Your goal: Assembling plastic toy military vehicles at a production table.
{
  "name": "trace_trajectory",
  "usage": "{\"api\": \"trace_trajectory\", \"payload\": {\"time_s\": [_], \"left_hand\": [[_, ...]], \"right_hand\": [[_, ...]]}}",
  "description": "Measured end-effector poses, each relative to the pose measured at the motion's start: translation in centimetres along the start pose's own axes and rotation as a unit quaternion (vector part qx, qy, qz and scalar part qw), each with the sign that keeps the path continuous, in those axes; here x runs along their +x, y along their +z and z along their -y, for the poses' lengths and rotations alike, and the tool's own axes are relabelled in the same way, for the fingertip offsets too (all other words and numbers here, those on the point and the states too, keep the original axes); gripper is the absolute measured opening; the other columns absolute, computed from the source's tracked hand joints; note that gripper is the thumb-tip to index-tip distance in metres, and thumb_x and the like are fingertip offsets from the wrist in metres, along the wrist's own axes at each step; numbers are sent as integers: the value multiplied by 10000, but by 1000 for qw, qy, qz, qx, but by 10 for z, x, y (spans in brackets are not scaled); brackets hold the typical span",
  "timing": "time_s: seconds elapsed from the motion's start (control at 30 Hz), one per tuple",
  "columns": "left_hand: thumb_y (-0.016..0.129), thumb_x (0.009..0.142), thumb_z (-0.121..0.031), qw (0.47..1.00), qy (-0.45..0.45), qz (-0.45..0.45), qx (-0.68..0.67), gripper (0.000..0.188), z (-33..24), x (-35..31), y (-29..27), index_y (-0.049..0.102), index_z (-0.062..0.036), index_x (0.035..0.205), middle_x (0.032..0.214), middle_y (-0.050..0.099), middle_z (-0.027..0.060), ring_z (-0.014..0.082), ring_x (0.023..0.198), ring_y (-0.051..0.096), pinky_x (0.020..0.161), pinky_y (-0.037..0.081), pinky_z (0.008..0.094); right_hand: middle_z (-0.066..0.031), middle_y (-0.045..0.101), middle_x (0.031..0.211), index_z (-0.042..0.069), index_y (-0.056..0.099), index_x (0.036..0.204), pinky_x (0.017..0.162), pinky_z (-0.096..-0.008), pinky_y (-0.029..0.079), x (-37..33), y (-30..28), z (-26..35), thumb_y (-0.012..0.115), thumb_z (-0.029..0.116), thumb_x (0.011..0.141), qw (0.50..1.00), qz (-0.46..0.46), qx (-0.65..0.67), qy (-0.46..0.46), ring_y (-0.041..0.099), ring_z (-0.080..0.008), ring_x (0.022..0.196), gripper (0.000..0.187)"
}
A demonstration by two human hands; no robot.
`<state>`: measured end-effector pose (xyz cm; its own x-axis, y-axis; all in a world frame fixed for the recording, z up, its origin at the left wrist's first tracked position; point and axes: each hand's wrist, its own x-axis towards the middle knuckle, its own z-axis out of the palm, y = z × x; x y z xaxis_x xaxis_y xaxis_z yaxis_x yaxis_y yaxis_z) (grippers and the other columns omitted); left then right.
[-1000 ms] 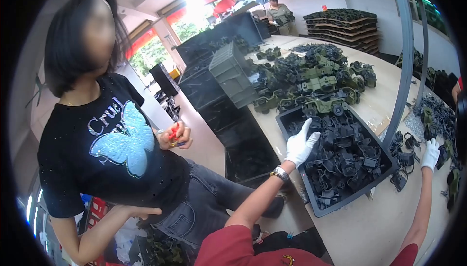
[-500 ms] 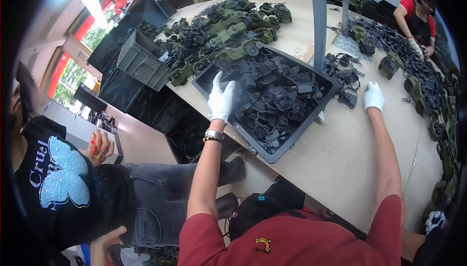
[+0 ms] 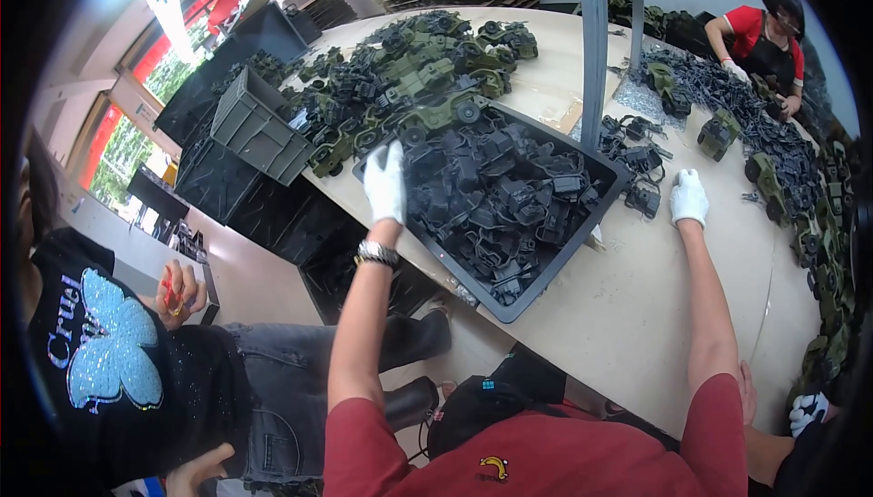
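Note:
A shallow black tray (image 3: 523, 304) rests at a slant on the table, heaped with dark plastic parts (image 3: 509, 183) shaped like small vehicle frames. At its left rim is my left hand (image 3: 385, 190), in a white glove, fingers stretched out and pointing away from me; whether they press on the rim is hard to tell. Right of the tray, my right hand (image 3: 689, 199), also gloved in white, rests on the tabletop with its fingers curled. Its palm is hidden. Nearest to it lie a few loose black parts (image 3: 644, 197).
Green toy vehicles (image 3: 418, 83) are piled beyond the tray, beside a grey crate (image 3: 259, 124). A metal post (image 3: 593, 51) rises behind the tray. One person (image 3: 755, 38) works at the far right pile; another (image 3: 136, 351) stands at my left.
My left hand has shifted left to the tray's rim, its thumb and fingers less spread. The right hand stays curled on the table. The far-right person has leaned and moved their hands.

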<state>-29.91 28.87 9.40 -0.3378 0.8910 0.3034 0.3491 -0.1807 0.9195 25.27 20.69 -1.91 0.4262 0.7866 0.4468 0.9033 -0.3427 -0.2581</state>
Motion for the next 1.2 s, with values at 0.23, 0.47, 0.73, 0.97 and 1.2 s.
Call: {"api": "trace_trajectory", "payload": {"time_s": [0.23, 0.47, 0.73, 0.97, 1.2], "left_hand": [[802, 736, -564, 974, -98, 192, 68, 875, -32, 83, 18, 543, -13, 1364, 1280, 620, 107, 195, 1119, 581, 936, 458, 344], [956, 599, -190, 993, 9, 98, 58, 628, 5, 105, 25, 630, 10, 1098, 1040, 663, 88, 162, 927, 613, 804, 497, 273], [921, 611, -105, 982, 184, -32, -18, 468, 4, 59, 24, 560, -47, 903, 930, 644, 64, 147, 866, 589, 821, 496, 287], [901, 649, -132, 920, 329, -198, 80, 440, -3, 37, 19, 570, -49, 927, 1132, 630, 133, 241, 1058, 601, 964, 461, 341], [849, 653, -121, 916, 320, -240, 35, 381, 2, 40, 12, 582, -80, 922, 1218, 606, 196, 349, 1157, 562, 990, 451, 405]], "right_hand": [[-165, 586, 1029, 86, 598, 903, 755, -492, 516, 0, -2, 6, 528, 86, 869, 1000, 9, 0, 3, 627, -390, 895, 78], [-165, 588, 1012, 90, 595, 905, 745, -490, 515, 6, 4, 12, 532, 79, 862, 1000, -8, 0, -10, 631, -388, 886, 77], [-162, 593, 1004, 83, 600, 884, 745, -481, 512, 1, 3, 9, 512, 79, 868, 1000, -18, 2, -8, 624, -382, 882, 90], [-157, 594, 1002, 79, 599, 878, 739, -485, 512, 2, 6, 1, 508, 76, 868, 1000, -19, -8, -12, 622, -384, 881, 92], [-148, 591, 998, 82, 596, 866, 733, -479, 510, 3, 7, 4, 525, 70, 863, 999, -32, 2, -14, 619, -378, 870, 72]]}}
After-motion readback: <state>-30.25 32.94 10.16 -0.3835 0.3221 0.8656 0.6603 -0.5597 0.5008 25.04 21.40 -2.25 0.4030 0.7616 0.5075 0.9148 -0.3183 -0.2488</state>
